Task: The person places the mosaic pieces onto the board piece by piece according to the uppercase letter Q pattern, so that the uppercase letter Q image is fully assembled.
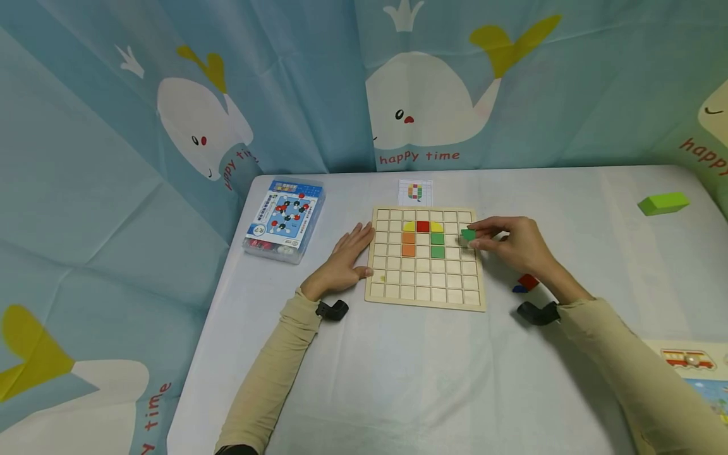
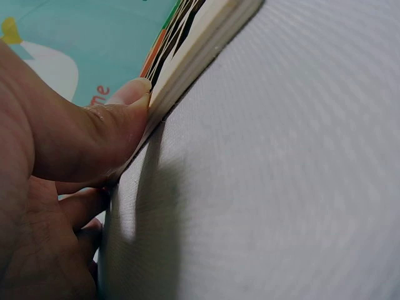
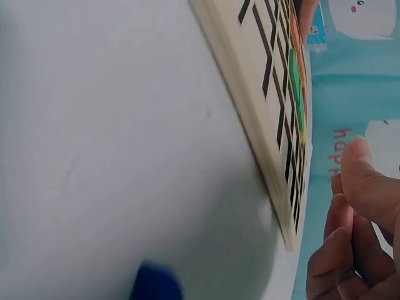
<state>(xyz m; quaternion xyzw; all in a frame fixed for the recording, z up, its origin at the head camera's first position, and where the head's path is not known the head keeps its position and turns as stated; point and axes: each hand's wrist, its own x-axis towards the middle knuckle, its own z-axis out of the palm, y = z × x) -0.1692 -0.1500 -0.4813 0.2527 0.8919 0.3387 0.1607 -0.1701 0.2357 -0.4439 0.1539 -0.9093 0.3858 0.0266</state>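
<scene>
A wooden grid board (image 1: pixel 423 303) lies on the table, with yellow, red, orange and green tiles set in its upper squares. Against the board's left edge rests my left hand (image 1: pixel 344 259), fingers extended; in the left wrist view its thumb (image 2: pixel 106 134) touches the board's side. Over the board's right edge, my right hand (image 1: pixel 520 243) pinches a small green tile (image 1: pixel 468 235) between thumb and fingertips. The right wrist view shows those fingers (image 3: pixel 340 256) but not the tile. Below that hand lie a red tile (image 1: pixel 528 282) and a blue piece (image 1: pixel 519 289).
Just behind the board is a pattern card (image 1: pixel 415 193) with a coloured figure on a grid. A clear plastic box (image 1: pixel 284 221) with a printed cover stands at the left. Far right are a light green block (image 1: pixel 663 203) and, nearer, a picture board (image 1: pixel 660 346) with a train.
</scene>
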